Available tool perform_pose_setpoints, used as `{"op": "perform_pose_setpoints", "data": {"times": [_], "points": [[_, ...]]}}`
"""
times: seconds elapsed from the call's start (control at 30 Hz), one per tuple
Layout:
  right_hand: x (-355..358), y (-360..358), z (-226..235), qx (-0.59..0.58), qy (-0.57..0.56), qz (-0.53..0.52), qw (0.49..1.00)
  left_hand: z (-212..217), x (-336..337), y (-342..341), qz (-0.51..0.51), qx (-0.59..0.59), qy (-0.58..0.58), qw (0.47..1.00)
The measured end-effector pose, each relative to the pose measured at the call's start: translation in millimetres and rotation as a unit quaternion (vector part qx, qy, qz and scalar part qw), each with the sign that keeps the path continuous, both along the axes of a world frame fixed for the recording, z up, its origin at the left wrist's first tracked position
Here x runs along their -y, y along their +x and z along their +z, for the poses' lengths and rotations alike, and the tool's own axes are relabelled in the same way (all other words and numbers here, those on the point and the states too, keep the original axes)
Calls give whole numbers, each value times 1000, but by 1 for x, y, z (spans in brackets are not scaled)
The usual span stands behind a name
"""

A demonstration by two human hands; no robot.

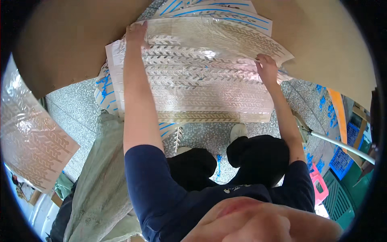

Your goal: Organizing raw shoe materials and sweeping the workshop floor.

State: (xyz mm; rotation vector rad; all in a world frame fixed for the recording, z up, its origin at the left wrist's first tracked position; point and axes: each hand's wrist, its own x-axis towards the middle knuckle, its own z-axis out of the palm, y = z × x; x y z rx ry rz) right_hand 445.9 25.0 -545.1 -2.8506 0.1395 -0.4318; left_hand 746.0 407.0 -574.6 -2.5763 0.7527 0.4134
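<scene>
A pale pink sheet with rows of cut-out leaf-chain shapes (209, 99) lies in front of me. Glossy clear film (185, 28) covers its upper part, wrinkled and reflecting light. At the sheet's far left corner, my left hand (137, 35) rests on the film, thumb and fingers apart. My right hand (267, 69) is closed at the right side, fingertips pinching what looks like the film; the exact grip is partly hidden. Beneath and beyond the sheet, more pale sheets with blue stripes (242, 18) stick out.
Brown board (76, 40) spreads across the far side. Another film-covered patterned sheet (36, 137) hangs at left, near grey-green cloth (98, 169). A metal pole (342, 143), pink stool (318, 185) and blue crate (342, 161) stand at right. Blue scraps (322, 103) litter the speckled floor.
</scene>
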Motion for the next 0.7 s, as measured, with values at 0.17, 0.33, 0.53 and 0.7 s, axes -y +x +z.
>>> {"op": "perform_pose_setpoints", "data": {"times": [0.17,0.33,0.53,0.7], "points": [[-4,-5,-8,-46,2,2,999,2,-3,-10,-44,47,-21,998],[-8,-12,-9,-49,-1,-4,999,-8,6,1,-40,81,-120,989],[-16,-1,-5,-97,-3,-39,995,33,-5,-39,-51,-119,-148,980],[-54,29,16,-80,-14,42,996,78,-39,-143,-23,-208,-221,953]]}}
